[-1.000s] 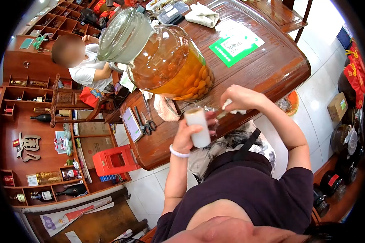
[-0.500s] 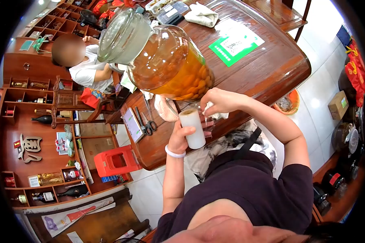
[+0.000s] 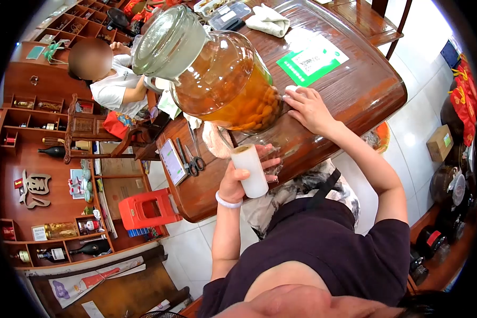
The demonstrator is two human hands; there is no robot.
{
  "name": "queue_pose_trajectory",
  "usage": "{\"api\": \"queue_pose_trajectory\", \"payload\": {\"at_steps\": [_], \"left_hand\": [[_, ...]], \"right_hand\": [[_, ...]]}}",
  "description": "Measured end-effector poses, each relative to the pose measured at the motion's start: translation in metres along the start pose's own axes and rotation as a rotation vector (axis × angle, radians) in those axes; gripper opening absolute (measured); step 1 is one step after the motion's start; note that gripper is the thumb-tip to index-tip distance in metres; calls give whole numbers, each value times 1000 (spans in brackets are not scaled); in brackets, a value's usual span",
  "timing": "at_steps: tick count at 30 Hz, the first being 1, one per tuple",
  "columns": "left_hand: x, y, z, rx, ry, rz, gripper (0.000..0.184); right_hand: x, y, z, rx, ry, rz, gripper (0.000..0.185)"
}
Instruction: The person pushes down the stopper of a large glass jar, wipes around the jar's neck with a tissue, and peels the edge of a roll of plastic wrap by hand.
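A roll of clear film (image 3: 250, 172) stands nearly upright in my left hand (image 3: 234, 183), its thumb across the front and its fingers behind, under a loose sheet of film. My right hand (image 3: 310, 110) rests on the wooden table (image 3: 355, 98), fingers apart, beside the base of a large glass jar (image 3: 225, 79). A small white wad (image 3: 291, 88) lies at its fingertips. Amber liquid and orange fruit fill the jar's lower part, and its glass lid (image 3: 164, 42) is on.
Left of my left hand are a pink cloth (image 3: 216, 142), scissors (image 3: 195, 161) and a phone (image 3: 174, 161). A green-and-white card (image 3: 311, 61) and a white cloth (image 3: 268, 20) lie beyond. A red stool (image 3: 148, 208) stands left; another person (image 3: 119, 87) sits past the jar.
My right hand has moved from beside the roll, where it pinched white material, forward onto the table next to the jar, and its fingers have spread. The roll has shifted slightly left.
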State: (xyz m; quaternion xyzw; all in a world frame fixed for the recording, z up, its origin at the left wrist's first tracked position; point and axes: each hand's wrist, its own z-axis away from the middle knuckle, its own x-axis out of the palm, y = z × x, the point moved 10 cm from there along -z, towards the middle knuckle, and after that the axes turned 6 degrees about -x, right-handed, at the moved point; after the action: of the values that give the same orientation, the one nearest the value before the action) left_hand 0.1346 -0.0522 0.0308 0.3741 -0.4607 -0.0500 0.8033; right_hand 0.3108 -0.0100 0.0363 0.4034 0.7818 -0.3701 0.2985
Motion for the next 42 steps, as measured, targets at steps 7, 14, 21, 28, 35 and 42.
{"api": "queue_pose_trajectory", "payload": {"at_steps": [7,14,21,28,35,42], "left_hand": [[-4,-4,1,0,-1,-31,66],[-7,-4,1,7,8,-57,65],[7,-11,-8,-13,-32,-24,63],[-4,-10,4,16,14,-8,62],[-5,-6,8,38,16,17,63],[3,-7,6,19,-38,-41,67]], "right_hand": [[-19,4,4,96,190,-424,18],[-37,50,8,343,316,-337,24],[21,46,-25,251,185,-282,5],[-6,45,-21,248,241,-419,9],[11,-10,1,362,-96,-962,24],[58,-78,32,625,-576,-1556,35]]}}
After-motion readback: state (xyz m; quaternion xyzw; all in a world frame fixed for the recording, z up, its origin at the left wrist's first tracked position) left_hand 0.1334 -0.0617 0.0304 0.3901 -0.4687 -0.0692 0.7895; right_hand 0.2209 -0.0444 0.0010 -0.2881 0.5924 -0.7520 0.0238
